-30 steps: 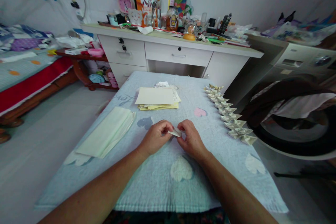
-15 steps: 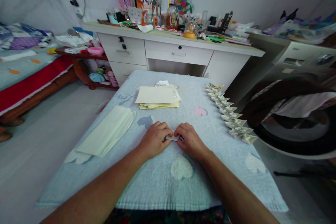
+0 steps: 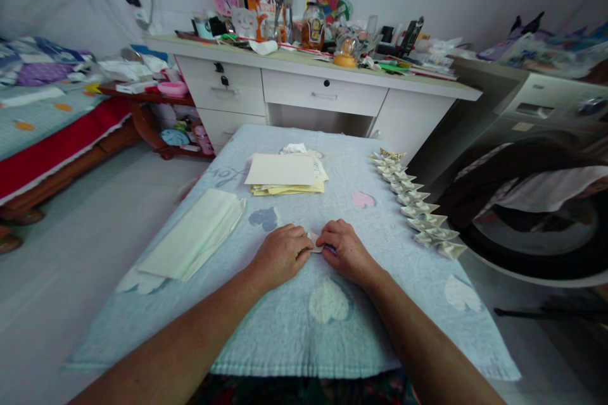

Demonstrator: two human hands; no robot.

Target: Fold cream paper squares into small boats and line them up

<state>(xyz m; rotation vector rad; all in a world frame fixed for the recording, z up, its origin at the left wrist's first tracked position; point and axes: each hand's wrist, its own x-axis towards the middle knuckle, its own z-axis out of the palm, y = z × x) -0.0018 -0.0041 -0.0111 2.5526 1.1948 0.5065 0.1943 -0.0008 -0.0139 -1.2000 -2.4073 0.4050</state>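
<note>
A small folded piece of paper (image 3: 315,244) lies low over the cloth, pinched between my two hands. My left hand (image 3: 284,253) closes on its left end, and my right hand (image 3: 346,249) grips the right end with thumb and fingers. Most of the paper is covered by my fingers. Beyond my hands sits a stack of cream and yellow paper sheets (image 3: 284,169). To the left of my left arm lies a pile of long pale sheets (image 3: 192,237). On the right, folded paper pieces with pointed ends (image 3: 418,209) stand in a slanting row.
A pale blue patterned cloth (image 3: 266,335) covers the table. Behind it stands a white desk (image 3: 294,85) crowded with jars and packets. A washing machine (image 3: 527,139) with laundry in its open door is at right, a bed (image 3: 42,126) at left.
The fingers of my left hand have flattened and shifted slightly right along the folded paper. My right hand stays on the other end. The view has moved very slightly.
</note>
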